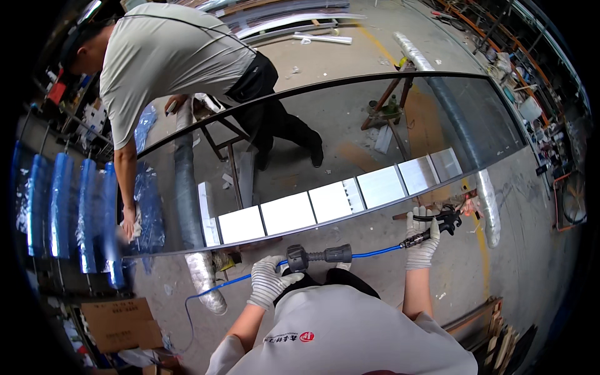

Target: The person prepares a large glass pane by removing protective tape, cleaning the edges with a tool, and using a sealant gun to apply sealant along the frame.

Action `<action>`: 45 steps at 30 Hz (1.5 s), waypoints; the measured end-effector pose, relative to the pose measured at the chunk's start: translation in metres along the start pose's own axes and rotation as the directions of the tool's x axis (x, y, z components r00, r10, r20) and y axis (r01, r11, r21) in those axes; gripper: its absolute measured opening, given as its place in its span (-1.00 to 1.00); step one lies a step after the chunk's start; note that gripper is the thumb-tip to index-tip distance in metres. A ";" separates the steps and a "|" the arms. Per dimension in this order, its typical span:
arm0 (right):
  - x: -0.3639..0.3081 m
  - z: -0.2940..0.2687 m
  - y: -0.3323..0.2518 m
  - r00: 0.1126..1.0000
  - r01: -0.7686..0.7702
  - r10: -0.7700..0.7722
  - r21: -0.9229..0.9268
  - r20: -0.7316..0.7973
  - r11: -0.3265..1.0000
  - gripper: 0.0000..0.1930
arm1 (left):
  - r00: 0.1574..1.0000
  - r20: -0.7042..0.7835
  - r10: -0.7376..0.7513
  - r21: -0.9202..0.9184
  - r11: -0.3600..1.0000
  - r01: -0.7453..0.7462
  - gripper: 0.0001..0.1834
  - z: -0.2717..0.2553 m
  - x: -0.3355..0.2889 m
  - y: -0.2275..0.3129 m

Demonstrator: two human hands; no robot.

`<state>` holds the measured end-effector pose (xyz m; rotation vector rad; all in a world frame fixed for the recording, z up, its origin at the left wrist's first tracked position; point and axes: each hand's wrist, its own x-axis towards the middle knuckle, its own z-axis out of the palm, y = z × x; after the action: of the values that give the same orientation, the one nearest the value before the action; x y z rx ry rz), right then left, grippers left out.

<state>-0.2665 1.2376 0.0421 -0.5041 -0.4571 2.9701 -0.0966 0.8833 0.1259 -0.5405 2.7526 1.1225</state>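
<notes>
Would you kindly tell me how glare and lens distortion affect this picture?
Head view: white patches, apparently reflections, glare on the glass panel; head view: the panel's far edge bows, the picture's corners are black; head view: the gloved right hand looks fairly sharp.

The right hand point(422, 242) partly hides the black air gun point(449, 220); clutter point(545, 147) (far right) is too small to tell apart.

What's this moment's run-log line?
left hand: holding blue hose; right hand: gripping black tool; glass panel: on wrapped bars; co-worker: leaning over left end
</notes>
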 end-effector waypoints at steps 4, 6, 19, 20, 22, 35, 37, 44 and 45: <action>0.037 0.015 -0.033 0.994 -0.001 0.004 0.037 -0.106 0.999 -0.56 | 1.000 0.006 0.023 0.136 0.990 -0.024 -0.31 0.013 0.006 0.036; 0.052 0.025 -0.041 0.990 -0.016 0.016 0.004 -0.141 1.000 -0.51 | 1.000 -0.003 0.017 0.092 0.996 -0.016 -0.27 0.016 0.013 0.048; 0.151 0.124 -0.027 0.957 -0.282 0.260 -0.198 -0.132 0.939 -0.39 | 0.987 -0.142 0.081 0.009 0.997 -0.081 -0.28 0.025 0.099 0.047; 0.157 0.129 -0.025 0.960 -0.272 0.234 -0.305 -0.157 0.913 -0.42 | 0.997 -0.056 0.045 -0.020 0.999 -0.046 -0.28 0.019 0.103 0.052; 0.175 0.127 -0.024 0.945 -0.326 0.290 -0.500 -0.150 0.803 -0.53 | 0.997 -0.062 0.044 -0.001 0.999 -0.045 -0.29 0.019 0.109 0.050; 0.124 0.205 0.246 0.657 0.753 0.748 -0.153 0.100 -0.641 -0.40 | 0.977 -0.095 -0.192 -0.371 0.917 0.144 -0.47 0.019 0.074 0.024; 0.124 0.208 0.266 0.626 0.780 0.773 -0.087 0.104 -0.620 -0.41 | 0.942 -0.070 -0.327 -0.437 0.859 0.266 -0.50 0.023 0.067 0.023; 0.144 0.216 0.277 0.665 0.746 0.738 -0.110 0.115 -0.656 -0.52 | 0.914 -0.081 -0.396 -0.520 0.799 0.300 -0.53 0.028 0.084 0.011; 0.152 0.215 0.270 0.699 0.715 0.710 -0.128 0.088 -0.688 -0.52 | 0.922 -0.077 -0.379 -0.512 0.809 0.290 -0.53 0.031 0.089 0.008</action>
<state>-0.4927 0.9435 0.1059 -0.9099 2.6029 0.0004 -0.1829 0.8848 0.0872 -1.1890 2.3315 1.7489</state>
